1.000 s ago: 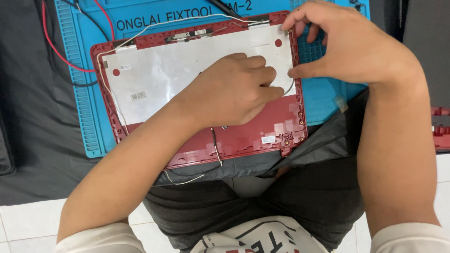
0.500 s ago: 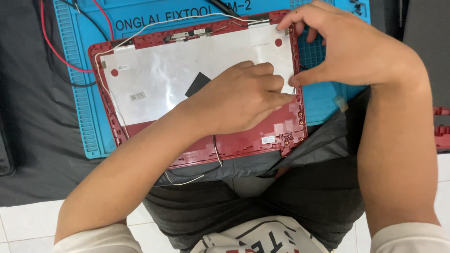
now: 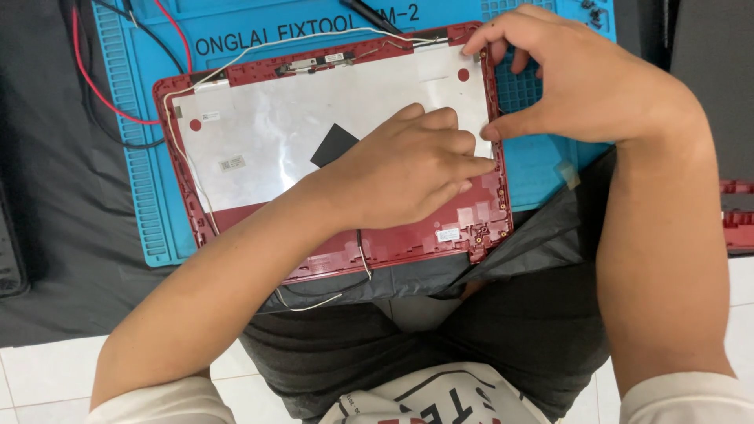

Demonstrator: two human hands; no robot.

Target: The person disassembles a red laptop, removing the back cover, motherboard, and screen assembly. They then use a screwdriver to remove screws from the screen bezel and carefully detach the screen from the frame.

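Observation:
A red laptop lid cover (image 3: 408,243) lies inside-up on a blue repair mat (image 3: 157,228), its inner face lined with silver foil (image 3: 259,141). My left hand (image 3: 400,169) lies palm down on the cover's right half, fingers pressed toward the right rim. A black square patch (image 3: 334,145) shows on the foil just left of that hand. My right hand (image 3: 581,78) is at the cover's upper right corner, thumb and fingertips pinching the red rim. Thin white antenna cables (image 3: 310,302) run along the cover's edges and trail off its near side.
Red and black wires (image 3: 94,86) lie on the mat's far left corner. A black tool (image 3: 369,12) rests at the mat's far edge. Dark cloth (image 3: 63,235) covers the floor under the mat. Another red part (image 3: 738,216) shows at the right edge. My lap is just below.
My left hand has slid to the right across the foil, uncovering the black square patch. My right hand has stayed at the upper right corner, fingers shifting slightly.

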